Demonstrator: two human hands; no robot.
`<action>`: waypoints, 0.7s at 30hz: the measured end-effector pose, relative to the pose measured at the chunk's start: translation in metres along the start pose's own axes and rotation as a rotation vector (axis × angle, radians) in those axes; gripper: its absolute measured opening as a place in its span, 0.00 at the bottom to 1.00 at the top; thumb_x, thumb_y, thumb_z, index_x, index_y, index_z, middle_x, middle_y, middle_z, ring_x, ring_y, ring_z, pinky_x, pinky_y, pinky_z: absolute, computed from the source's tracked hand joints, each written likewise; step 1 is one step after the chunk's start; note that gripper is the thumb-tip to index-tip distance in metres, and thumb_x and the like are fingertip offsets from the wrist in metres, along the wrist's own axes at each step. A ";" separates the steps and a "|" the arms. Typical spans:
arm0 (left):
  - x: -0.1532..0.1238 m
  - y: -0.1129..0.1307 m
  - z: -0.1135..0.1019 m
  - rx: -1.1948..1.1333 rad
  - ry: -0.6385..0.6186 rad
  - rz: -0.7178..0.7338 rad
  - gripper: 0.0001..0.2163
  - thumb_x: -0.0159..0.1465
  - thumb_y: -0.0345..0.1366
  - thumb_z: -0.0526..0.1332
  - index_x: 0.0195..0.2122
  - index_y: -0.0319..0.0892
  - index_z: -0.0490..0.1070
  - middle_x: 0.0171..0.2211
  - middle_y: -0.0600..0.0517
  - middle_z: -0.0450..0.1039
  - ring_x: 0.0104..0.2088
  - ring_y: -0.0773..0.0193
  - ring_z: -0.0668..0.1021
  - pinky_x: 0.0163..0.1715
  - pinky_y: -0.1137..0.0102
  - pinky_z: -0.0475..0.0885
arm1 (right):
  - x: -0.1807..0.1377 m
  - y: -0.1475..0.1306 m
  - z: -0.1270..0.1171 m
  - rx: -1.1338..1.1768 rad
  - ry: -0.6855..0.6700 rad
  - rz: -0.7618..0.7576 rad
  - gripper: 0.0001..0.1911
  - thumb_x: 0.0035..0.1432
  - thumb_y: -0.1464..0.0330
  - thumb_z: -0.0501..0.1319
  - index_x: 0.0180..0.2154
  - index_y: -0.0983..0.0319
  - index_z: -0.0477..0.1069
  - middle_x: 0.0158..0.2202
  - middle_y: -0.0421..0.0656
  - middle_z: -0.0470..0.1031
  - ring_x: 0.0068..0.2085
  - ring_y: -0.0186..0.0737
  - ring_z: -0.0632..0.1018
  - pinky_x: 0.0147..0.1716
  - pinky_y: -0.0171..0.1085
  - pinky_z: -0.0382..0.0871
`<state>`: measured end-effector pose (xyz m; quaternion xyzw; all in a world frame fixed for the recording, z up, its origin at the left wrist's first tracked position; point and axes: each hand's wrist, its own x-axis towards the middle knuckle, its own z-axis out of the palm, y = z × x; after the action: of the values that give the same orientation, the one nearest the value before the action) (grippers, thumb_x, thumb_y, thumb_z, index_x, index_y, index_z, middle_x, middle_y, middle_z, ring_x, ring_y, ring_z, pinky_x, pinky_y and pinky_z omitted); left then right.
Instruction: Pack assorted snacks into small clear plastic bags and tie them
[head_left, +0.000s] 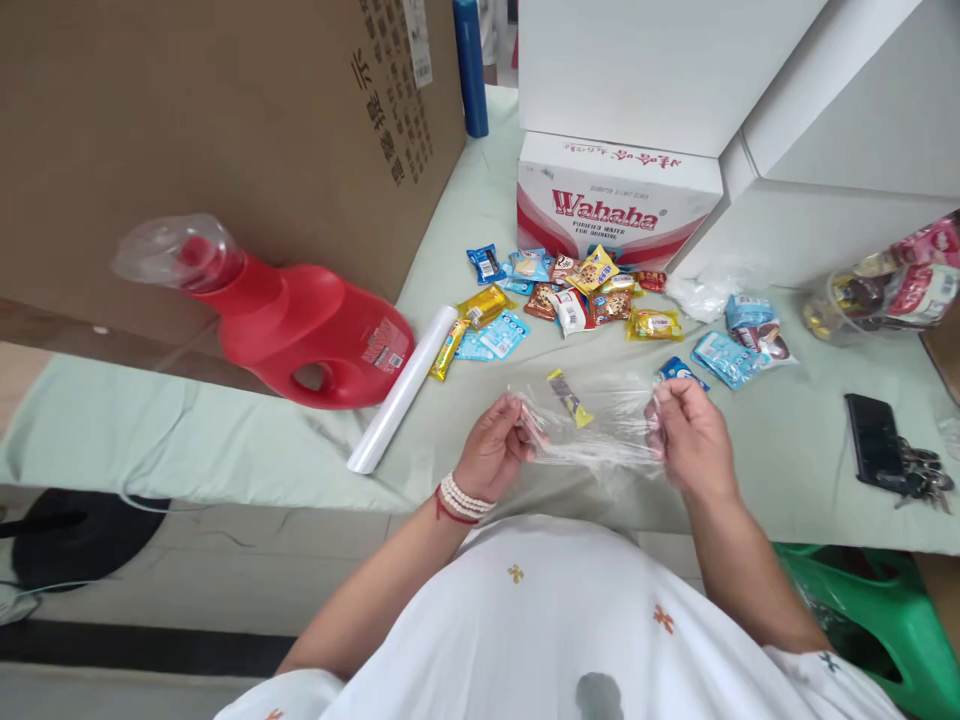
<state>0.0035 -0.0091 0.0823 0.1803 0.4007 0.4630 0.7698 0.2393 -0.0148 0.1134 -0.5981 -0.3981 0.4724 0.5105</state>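
Observation:
Stretched between my two hands is a sheet of clear plastic film (pixel 611 440), crinkled along its length. My left hand (pixel 495 445) pinches one end of it, and my right hand (pixel 694 430) grips the other. A small yellow and dark snack packet (pixel 570 398) shows at the film's middle; I cannot tell whether it lies on the film or beneath it. Just beyond my right hand is a blue snack packet (pixel 682 372), partly hidden. A white roll (pixel 403 390) lies slanted to the left of my left hand.
Several wrapped snacks (pixel 577 300) are heaped before a Wahaha water carton (pixel 619 200). At left, a red jug (pixel 315 335) lies beside a big cardboard box (pixel 225 120). On the right are snack bags (pixel 739 345), a clear tub (pixel 840 305), a phone (pixel 874 440) and keys (pixel 926 475).

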 end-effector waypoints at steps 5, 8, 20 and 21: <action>-0.011 -0.006 -0.015 0.074 0.067 0.010 0.25 0.53 0.55 0.74 0.36 0.45 0.64 0.29 0.59 0.72 0.24 0.68 0.80 0.13 0.79 0.67 | 0.035 0.002 0.002 0.141 -0.128 0.098 0.27 0.54 0.41 0.66 0.42 0.55 0.70 0.28 0.37 0.74 0.24 0.33 0.73 0.21 0.32 0.66; -0.011 -0.013 -0.024 0.047 0.151 0.032 0.27 0.52 0.57 0.73 0.39 0.47 0.61 0.35 0.57 0.75 0.27 0.66 0.82 0.16 0.76 0.72 | 0.031 0.021 0.012 0.113 -0.430 0.270 0.38 0.43 0.44 0.73 0.51 0.56 0.72 0.37 0.41 0.80 0.36 0.41 0.80 0.34 0.38 0.74; -0.005 -0.012 -0.063 0.484 0.272 0.121 0.24 0.56 0.60 0.67 0.30 0.46 0.60 0.19 0.63 0.55 0.15 0.73 0.63 0.12 0.76 0.54 | 0.044 0.043 0.028 -0.137 -0.269 0.170 0.19 0.57 0.50 0.64 0.38 0.57 0.66 0.24 0.35 0.70 0.23 0.36 0.72 0.22 0.34 0.64; -0.007 -0.009 -0.068 0.498 0.268 0.095 0.24 0.54 0.59 0.69 0.29 0.45 0.60 0.19 0.63 0.57 0.15 0.72 0.65 0.13 0.76 0.53 | 0.052 0.041 0.029 -0.215 -0.269 0.141 0.18 0.59 0.50 0.63 0.38 0.57 0.65 0.21 0.34 0.67 0.20 0.36 0.69 0.20 0.33 0.61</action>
<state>-0.0470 -0.0260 0.0380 0.3196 0.5911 0.4057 0.6196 0.2236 0.0355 0.0635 -0.6072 -0.4681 0.5373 0.3514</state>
